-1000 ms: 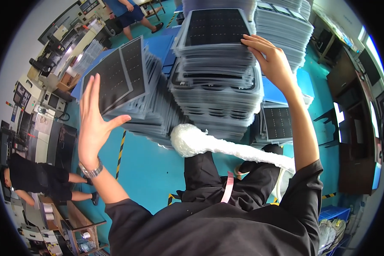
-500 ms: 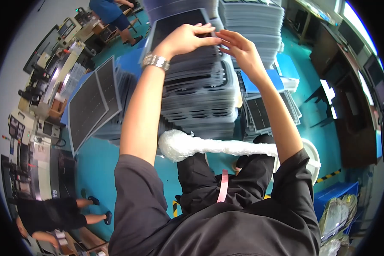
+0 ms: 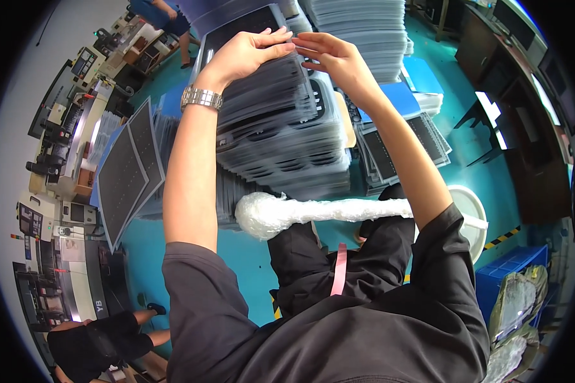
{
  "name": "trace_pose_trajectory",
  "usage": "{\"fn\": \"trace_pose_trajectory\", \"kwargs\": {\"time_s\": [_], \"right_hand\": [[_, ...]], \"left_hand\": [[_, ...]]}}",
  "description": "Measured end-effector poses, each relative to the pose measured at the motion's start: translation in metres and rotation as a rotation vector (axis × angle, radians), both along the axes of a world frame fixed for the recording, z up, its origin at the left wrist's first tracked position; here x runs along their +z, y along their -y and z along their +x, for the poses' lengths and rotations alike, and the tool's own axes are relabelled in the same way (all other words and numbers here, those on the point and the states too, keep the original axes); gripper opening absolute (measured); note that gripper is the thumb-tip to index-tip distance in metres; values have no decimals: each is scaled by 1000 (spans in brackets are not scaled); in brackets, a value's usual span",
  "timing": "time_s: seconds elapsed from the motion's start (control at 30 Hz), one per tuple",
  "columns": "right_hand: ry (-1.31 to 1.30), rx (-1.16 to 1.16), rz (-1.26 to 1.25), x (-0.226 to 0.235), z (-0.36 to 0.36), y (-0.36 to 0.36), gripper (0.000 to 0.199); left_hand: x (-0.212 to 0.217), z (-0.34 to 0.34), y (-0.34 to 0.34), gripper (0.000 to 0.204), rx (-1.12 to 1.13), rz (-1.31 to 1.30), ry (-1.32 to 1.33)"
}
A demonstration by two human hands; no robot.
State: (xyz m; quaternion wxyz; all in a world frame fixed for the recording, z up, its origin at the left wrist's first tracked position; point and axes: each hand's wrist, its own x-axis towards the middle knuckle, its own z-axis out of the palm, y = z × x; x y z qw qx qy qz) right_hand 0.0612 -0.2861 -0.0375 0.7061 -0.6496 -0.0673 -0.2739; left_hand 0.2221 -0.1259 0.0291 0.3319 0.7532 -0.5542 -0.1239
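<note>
A tall stack of thin dark panels with clear edges (image 3: 275, 96) stands in front of me. My left hand (image 3: 246, 56), its wrist in a metal-band watch (image 3: 202, 98), lies over the top of that stack with fingers stretched out to the right. Beside the stack's right edge is my right hand (image 3: 329, 56), fingers apart and pointing left. The fingertips of both hands nearly meet at the stack's edge. Neither hand visibly holds a panel, though fine contact there is hard to see. Below my arms, a plastic-wrapped club-shaped bundle (image 3: 265, 216) lies across the front.
More panel stacks stand behind (image 3: 358, 38) and at left, where large dark sheets (image 3: 124, 175) lean. Lower panels (image 3: 402, 147) lie at right near blue sheets (image 3: 390, 101). A white round bucket (image 3: 469, 214) and a blue crate (image 3: 508, 268) are at right. Another person (image 3: 102, 341) is at lower left.
The view has shifted, so the stacks sit farther left and higher. Both hands stay close together at the stack's right edge. The person at lower left has moved.
</note>
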Motion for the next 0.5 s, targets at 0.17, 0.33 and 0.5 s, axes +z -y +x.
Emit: {"fn": "trace_pose_trajectory", "kwargs": {"time_s": [0.17, 0.33, 0.5], "right_hand": [[-15, 2, 21, -2, -1, -2, 44], [-13, -4, 9, -1, 0, 0, 43], [-8, -5, 21, 1, -1, -2, 43]], "left_hand": [[6, -11, -2, 52, 43, 58, -8], [10, -7, -2, 52, 26, 69, -58], [7, -2, -3, 49, 27, 3, -94]]}}
